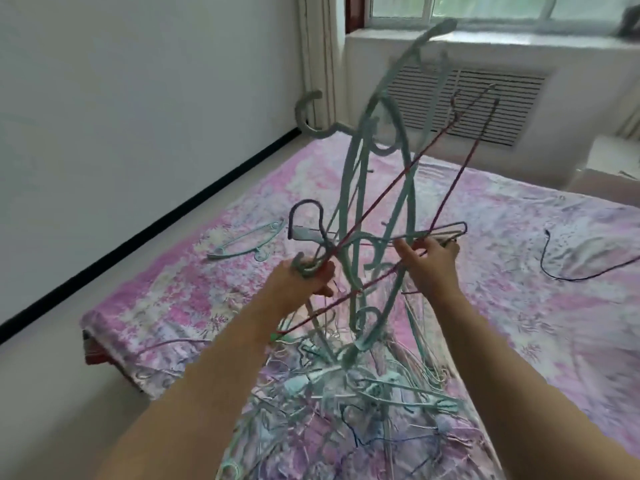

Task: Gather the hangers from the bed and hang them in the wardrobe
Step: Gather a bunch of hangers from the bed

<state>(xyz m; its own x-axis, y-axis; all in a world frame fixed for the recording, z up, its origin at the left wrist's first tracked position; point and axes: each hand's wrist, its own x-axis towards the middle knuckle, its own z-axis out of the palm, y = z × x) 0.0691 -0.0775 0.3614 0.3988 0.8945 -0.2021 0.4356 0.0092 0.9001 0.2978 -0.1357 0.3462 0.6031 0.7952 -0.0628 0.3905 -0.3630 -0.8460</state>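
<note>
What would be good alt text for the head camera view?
Two bare hands, left hand and right hand, lift a tangled bunch of hangers above a bed with a pink floral cover, where a pile of hangers lies.

Between us and the bed (519, 216), raised tangled hangers (367, 209) block the centre; a loose pile (363, 393) clutters the near sheet; we find open sheet far right.

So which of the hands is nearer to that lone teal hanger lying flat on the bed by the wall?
Left. The left hand is just right of and below the teal hanger; the right hand is farther right, past the raised bundle of hangers.
</note>
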